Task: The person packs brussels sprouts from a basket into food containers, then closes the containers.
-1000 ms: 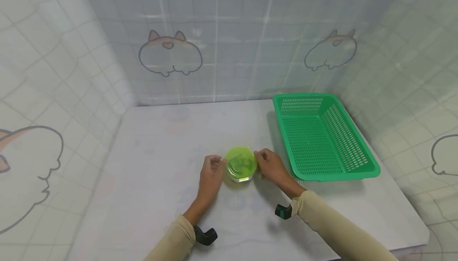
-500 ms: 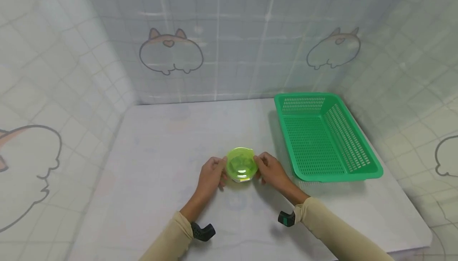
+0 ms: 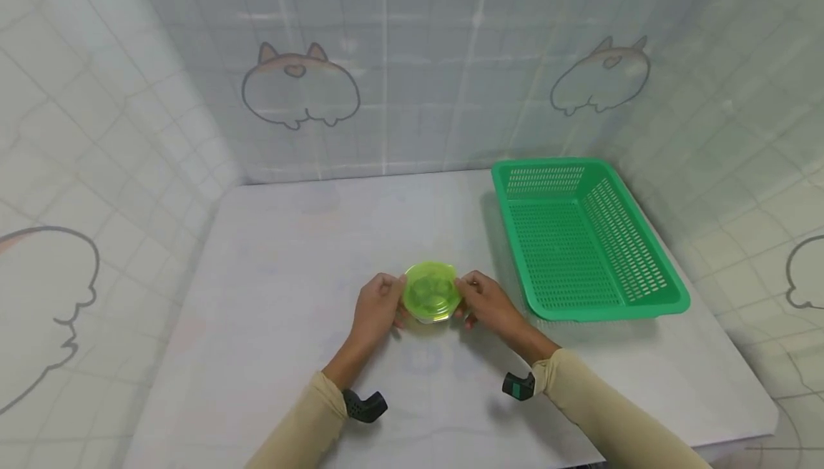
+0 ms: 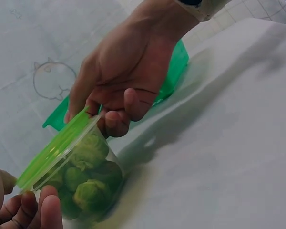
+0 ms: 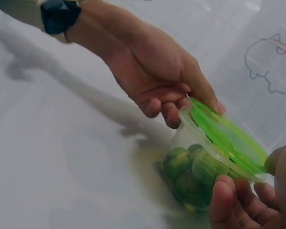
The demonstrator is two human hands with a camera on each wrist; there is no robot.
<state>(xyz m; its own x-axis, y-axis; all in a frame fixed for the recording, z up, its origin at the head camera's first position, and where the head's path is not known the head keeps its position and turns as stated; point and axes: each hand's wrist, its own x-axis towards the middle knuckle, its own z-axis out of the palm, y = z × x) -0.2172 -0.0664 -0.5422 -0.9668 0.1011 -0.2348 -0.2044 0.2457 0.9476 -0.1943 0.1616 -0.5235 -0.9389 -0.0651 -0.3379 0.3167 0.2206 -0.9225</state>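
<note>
A clear round plastic food container stands on the white table, with several Brussels sprouts inside. Over its top lies a translucent green lid; in the right wrist view a thin gap shows between lid and rim on the left hand's side. My left hand pinches the left edge, thumb at the lid and fingers curled below the rim. At the opposite edge, my right hand pinches likewise, its thumb on the lid and fingertips under the rim.
A green perforated plastic basket stands to the right of my right hand, near the back corner. The white table is bounded by tile-patterned sheets at the back and both sides.
My left hand has shifted its fingers: the thumb has come to the lid's edge and the other fingers curl beneath. The right fingers have adjusted slightly. The container stays about in place.
</note>
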